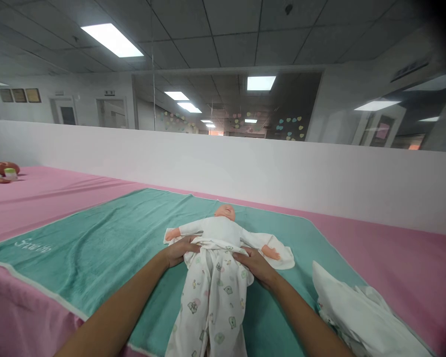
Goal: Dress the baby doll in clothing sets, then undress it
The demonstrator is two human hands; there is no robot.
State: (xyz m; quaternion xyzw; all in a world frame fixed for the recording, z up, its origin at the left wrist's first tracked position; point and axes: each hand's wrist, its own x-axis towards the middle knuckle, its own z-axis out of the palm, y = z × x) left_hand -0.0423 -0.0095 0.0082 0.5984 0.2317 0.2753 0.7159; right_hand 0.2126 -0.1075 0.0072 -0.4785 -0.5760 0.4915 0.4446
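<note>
A baby doll (225, 212) in a white long-sleeved top (219, 230) lies on its back, its head at the far end and its arms spread out. Patterned white baby pants (219, 292) cover its lower body, the legs running toward me. My left hand (181, 250) grips the waistband at the left hip, thumb over the cloth. At the other hip, my right hand (258, 265) pinches the waistband, its fingers partly behind the fabric. White cloth shows beneath both doll hands. The pants' lower ends run out of view.
A teal blanket (107, 243) lies under the doll on a pink sheet (386, 253). Bunched white cloth (367, 317) sits at the near right. Another doll (3, 167) and a green-capped container (10, 173) are far left. A white wall (208, 163) stands behind.
</note>
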